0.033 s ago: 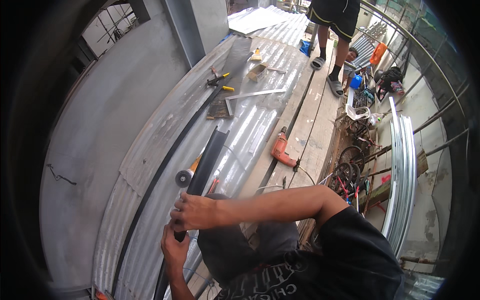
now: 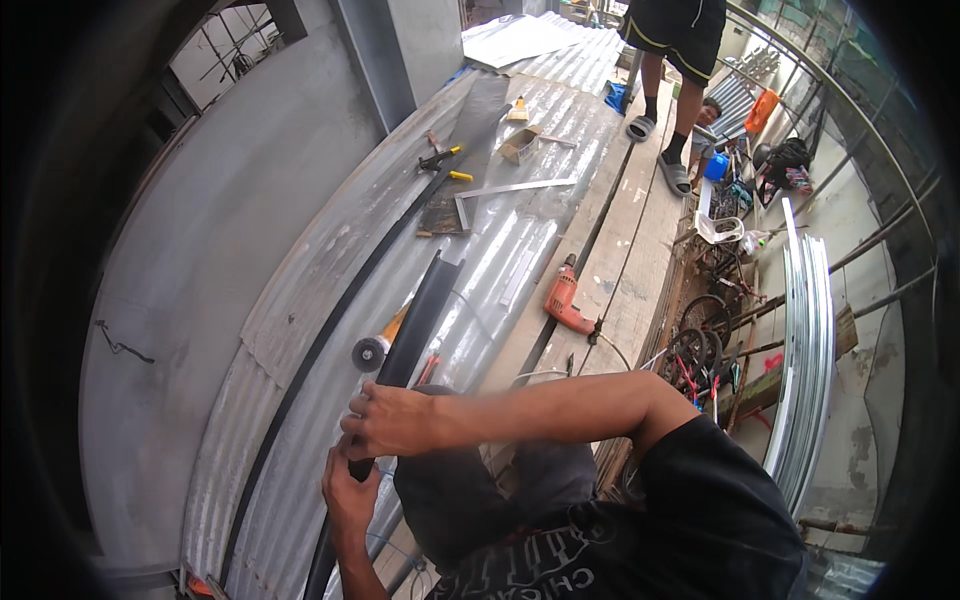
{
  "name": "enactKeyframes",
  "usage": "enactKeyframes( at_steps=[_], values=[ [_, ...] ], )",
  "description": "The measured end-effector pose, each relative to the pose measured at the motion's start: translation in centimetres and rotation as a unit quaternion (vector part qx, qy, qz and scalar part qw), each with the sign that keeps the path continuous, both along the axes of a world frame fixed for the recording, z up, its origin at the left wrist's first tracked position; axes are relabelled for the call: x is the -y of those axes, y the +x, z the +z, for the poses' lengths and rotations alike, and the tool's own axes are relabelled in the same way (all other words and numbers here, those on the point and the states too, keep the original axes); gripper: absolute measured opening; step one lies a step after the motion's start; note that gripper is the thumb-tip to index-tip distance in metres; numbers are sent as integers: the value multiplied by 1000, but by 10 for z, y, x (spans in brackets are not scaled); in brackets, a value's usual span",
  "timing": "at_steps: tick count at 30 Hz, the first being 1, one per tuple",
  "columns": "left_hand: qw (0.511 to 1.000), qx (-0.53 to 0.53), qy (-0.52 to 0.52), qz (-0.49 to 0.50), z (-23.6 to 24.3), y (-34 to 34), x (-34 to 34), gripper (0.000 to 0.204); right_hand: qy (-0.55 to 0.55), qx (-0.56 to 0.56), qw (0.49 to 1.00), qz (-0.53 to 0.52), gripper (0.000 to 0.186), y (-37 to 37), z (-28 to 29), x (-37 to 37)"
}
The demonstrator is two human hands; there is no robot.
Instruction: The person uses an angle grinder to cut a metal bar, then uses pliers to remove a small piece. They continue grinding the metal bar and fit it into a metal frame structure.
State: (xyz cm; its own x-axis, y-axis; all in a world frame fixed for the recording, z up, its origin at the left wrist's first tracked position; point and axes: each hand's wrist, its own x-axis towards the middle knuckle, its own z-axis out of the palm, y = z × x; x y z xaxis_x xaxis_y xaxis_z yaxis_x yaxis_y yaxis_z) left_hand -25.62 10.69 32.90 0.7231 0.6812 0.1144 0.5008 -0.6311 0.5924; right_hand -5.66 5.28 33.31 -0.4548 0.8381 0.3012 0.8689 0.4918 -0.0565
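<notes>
A long black metal channel [image 2: 420, 318] slants from my lap up over the corrugated sheeting. My right hand [image 2: 388, 420] is wrapped over it, knuckles up, its arm reaching across from the right. Just below, my left hand [image 2: 350, 492] grips the same channel, with its fingers curled round the side. The two hands nearly touch. Partly behind the channel lies an angle grinder [image 2: 370, 352] with a yellow body. A red-handled tool [image 2: 428, 369] lies beside the channel's right edge, half hidden.
An orange-red drill [image 2: 566, 300] with a cord lies on wooden planks [image 2: 625, 240]. Farther up are a metal square [image 2: 515, 187], a yellow-handled tool [image 2: 440, 157] and a small box [image 2: 520, 147]. Another person's sandals [image 2: 674, 176] stand on the planks. Metal studs [image 2: 812, 350] lean at right.
The view has shifted very slightly, so the scene sits a little to the right. Both hands keep the same grip on the channel.
</notes>
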Motion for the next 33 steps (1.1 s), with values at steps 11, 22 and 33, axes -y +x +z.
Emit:
enactKeyframes(
  at_steps=[11, 22, 33],
  values=[
    [997, -26, 32, 60, -10, -22, 39, 72, -25, 6, 998, 64, 40, 6, 27, 2],
    [623, 189, 194, 733, -154, -309, -9, 71, -101, -37, 989, 104, 47, 32, 57, -7],
    [260, 637, -77, 721, -124, -388, 12, 72, -137, -82, 985, 72, 49, 13, 38, 11]
  ],
)
